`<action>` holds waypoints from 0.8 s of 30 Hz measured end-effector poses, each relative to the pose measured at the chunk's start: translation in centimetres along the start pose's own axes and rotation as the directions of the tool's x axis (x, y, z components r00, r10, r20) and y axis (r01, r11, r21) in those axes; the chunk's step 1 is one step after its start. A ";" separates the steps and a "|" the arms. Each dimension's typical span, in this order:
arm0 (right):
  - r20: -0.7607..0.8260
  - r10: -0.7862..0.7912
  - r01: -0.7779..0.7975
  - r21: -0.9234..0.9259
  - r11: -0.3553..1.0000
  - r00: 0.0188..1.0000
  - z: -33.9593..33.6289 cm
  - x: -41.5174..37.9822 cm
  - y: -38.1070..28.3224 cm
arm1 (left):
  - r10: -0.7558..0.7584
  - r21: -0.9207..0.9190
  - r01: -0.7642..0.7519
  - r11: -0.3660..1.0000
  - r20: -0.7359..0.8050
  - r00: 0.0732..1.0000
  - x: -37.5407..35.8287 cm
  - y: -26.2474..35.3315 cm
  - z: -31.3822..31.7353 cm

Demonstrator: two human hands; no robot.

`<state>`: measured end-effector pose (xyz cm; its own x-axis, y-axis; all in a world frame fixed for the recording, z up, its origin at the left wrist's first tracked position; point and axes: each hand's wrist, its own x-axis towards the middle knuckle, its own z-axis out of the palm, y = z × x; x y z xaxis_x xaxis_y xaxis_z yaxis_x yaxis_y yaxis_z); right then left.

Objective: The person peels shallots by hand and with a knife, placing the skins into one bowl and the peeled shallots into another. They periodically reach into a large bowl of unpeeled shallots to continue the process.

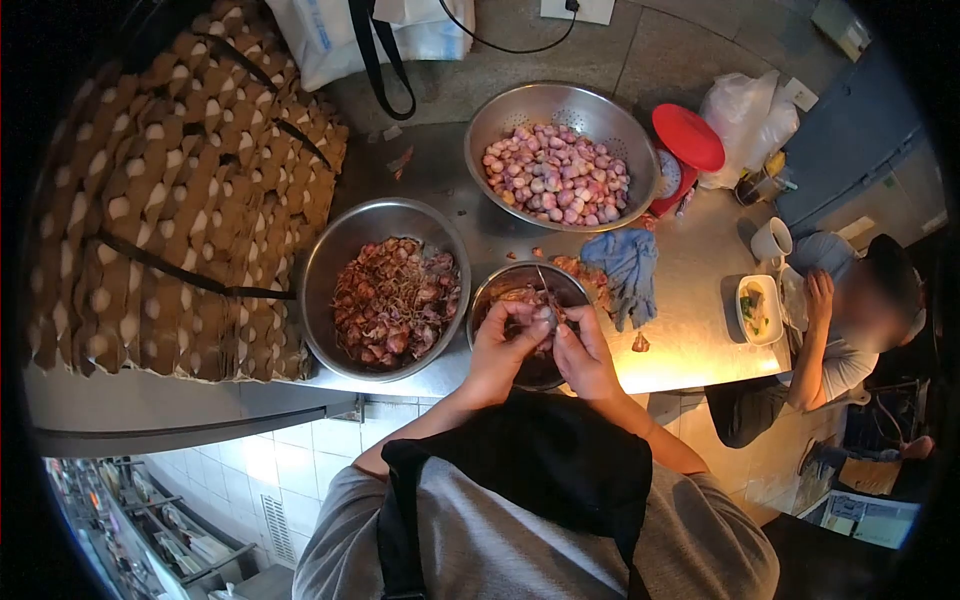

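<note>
Both my hands meet over a small metal bowl [579,289] with dark reddish skins in it. My left hand [503,350] is closed, pinching what looks like a small shallot [546,315], mostly hidden by fingers. My right hand [588,358] is closed too; a thin knife blade [542,278] points up and away from its fingertips, the handle out of sight. Left of my hands, a large metal bowl [312,310] holds unpeeled shallots with roots [390,305]. Beyond them stands a metal colander [483,118] heaped with peeled pinkish shallots [555,175].
Blue gloves [625,270] lie right of the small bowl beside loose skins. A red scale [688,138] stands behind them. Stacked egg trays [180,210] fill the left. At the right end a person [825,345] sits near a food container [759,310] and white mug [771,240].
</note>
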<state>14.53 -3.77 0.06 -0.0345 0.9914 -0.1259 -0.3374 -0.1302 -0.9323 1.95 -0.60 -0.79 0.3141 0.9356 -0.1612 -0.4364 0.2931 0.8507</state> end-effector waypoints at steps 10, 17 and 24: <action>0.125 0.206 -0.217 0.082 0.973 0.971 -1.8 0.3 -3.3 | -0.116 -0.101 0.130 0.986 0.131 0.985 0.1 1.3 -0.5; 0.049 0.229 -0.227 -0.029 0.973 0.972 -4.0 0.9 -1.9 | -0.103 -0.164 0.112 0.980 0.063 0.993 -0.4 3.3 -0.7; 0.182 0.116 -0.107 -0.055 0.993 0.976 -1.3 -0.5 -2.2 | -0.067 -0.261 0.072 0.963 0.025 0.997 0.1 3.0 -0.8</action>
<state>16.52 -3.96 1.75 -0.2439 0.9549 -0.1692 -0.2796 -0.2362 -0.9306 0.05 0.53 1.34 0.3637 0.9085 -0.2057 -0.6175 0.4005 0.6770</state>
